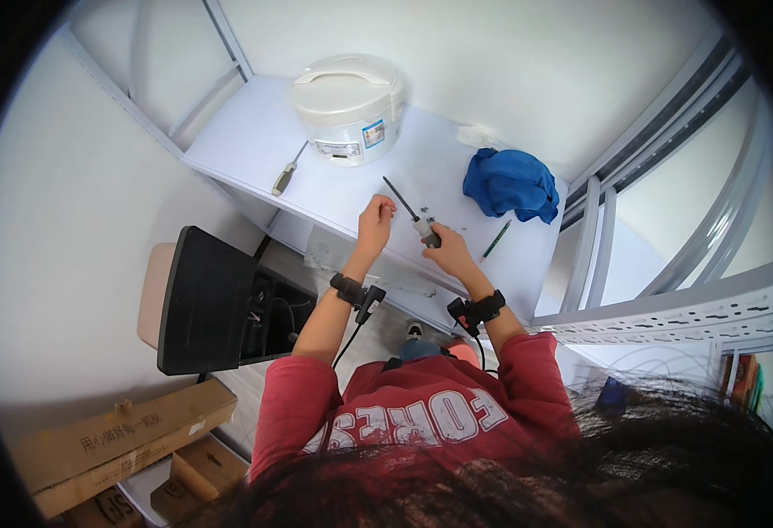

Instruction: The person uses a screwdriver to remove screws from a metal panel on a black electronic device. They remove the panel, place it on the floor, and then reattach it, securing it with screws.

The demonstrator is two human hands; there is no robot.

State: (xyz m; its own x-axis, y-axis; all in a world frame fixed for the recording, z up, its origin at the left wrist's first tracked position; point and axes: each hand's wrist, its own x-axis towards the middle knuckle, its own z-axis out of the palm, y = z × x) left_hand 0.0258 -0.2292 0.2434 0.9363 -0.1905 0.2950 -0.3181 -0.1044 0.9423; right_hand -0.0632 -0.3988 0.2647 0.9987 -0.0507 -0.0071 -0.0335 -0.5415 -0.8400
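right hand grips a screwdriver over the desk; left hand pinches something tiny; loose screws suggest mid-work.

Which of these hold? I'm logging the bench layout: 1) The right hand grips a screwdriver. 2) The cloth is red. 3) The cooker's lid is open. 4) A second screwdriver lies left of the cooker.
1) True: the right hand grips a screwdriver.
2) False: the cloth is blue.
3) False: the cooker has its lid shut.
4) True: a second screwdriver lies on the table, left of the cooker.
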